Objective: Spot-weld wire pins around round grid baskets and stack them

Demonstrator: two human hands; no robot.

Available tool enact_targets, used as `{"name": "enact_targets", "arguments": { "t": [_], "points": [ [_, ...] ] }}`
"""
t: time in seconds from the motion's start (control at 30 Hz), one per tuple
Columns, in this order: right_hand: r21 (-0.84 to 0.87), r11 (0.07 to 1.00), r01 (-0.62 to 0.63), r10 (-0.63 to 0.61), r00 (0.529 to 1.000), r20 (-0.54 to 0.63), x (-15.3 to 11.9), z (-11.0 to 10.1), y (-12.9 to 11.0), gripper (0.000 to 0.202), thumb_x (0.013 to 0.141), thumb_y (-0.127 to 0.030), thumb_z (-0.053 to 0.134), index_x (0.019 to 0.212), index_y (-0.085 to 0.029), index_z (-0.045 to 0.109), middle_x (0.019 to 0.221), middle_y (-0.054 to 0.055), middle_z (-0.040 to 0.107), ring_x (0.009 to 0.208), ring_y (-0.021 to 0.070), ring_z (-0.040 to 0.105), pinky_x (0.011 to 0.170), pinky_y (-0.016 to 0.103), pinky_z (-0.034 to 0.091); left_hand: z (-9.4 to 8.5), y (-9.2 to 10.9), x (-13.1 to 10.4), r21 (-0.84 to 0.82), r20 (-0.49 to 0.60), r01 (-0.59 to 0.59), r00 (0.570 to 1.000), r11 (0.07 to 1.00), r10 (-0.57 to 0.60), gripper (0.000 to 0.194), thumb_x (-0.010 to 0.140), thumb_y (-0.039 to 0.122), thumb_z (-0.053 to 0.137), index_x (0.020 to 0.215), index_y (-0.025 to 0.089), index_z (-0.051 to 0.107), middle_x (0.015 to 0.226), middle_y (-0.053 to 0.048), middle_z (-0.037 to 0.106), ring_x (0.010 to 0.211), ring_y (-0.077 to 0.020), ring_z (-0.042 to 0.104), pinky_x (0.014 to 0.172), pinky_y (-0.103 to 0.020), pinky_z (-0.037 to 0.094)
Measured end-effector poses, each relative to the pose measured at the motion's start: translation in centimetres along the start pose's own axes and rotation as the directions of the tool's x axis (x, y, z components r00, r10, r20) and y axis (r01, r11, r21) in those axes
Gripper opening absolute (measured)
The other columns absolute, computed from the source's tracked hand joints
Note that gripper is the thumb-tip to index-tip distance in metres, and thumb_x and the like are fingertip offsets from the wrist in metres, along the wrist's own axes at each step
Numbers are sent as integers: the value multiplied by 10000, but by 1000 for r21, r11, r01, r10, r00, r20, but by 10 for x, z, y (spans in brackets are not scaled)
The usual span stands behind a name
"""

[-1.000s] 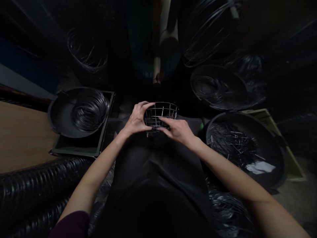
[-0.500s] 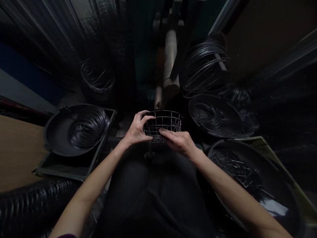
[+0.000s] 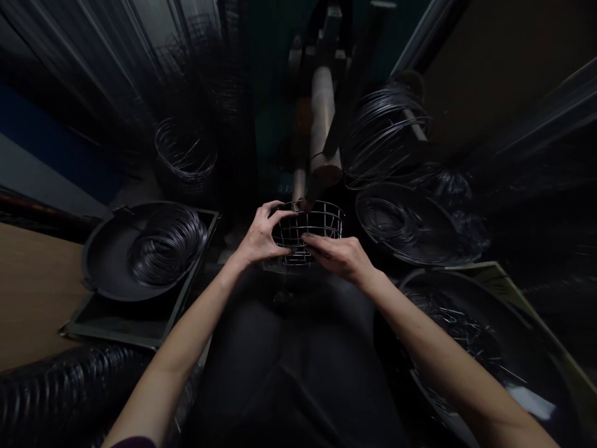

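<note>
Between my hands is a round wire basket, its rim near the lower arm of a machine. My left hand grips the basket's left side, fingers over the rim and thumb lower down. On the near right side, my right hand pinches the wires with its fingers pressed together. What the right fingertips hold beyond the basket's wire is too small to make out. The machine's thick upper cylinder hangs above and behind the basket.
To the left, a dark basin with wire rings rests on a crate. Another basin with wire rings is at right, and a nearer one holds short wire pieces. Stacked rings lie lower left.
The basket and both hands have shifted slightly up and to the right, closer to the machine's lower arm. The basket appears tilted a little differently. Both hands keep their hold.
</note>
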State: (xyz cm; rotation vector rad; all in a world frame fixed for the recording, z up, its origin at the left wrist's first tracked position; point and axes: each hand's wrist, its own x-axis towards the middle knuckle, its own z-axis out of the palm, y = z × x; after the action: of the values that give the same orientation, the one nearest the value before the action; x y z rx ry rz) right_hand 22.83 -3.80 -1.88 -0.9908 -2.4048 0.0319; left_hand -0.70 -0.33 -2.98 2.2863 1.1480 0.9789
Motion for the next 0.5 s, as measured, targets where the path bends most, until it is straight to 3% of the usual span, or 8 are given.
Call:
{"name": "enact_targets", "arguments": {
  "t": [0.3,0.4,0.5],
  "points": [
    [0,996,-93,93,996,10,0,-9,-9,266,971,-295,542,1181,-224,690,1124,27,741,947,149,724,780,232,586,-5,2,4,-42,2,26,1000,999,-26,752,567,340,880,1250,224,587,1298,-104,481,1254,-307,503,1092,-469,436],
    [-48,982,-182,175,977,-121,-8,-12,-14,218,966,-298,551,1097,-206,699,1086,65,732,925,149,701,788,238,554,-6,2,7,-54,16,47,999,997,-46,766,536,288,885,1245,231,597,1302,-94,486,1246,-299,512,1089,-462,439],
    [-96,946,-309,282,933,-223,-9,-11,-12,170,933,-335,599,895,-199,693,917,60,683,735,133,632,647,233,495,-7,-3,13,-70,14,53,999,996,-52,743,539,275,879,1230,225,609,1299,-93,492,1242,-290,522,1090,-447,442]
  ]
}}
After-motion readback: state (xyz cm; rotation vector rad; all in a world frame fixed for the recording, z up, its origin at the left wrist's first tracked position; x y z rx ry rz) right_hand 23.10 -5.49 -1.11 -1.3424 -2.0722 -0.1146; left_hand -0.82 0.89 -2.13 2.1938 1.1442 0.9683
